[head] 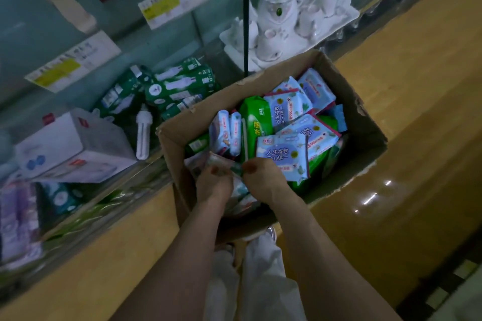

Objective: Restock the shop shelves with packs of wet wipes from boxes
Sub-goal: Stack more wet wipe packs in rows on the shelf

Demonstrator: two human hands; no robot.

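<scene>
Head view: left hand (214,185) and right hand (263,180) both pinch one wet-wipe pack (221,164) inside the cardboard box (365,133). Packs look light, soft, slippery; gripping flat sides seems safest.

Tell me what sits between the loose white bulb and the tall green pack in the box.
In the head view, the cardboard box's wall and two small blue packs lie between the bulb and the green pack.
</scene>
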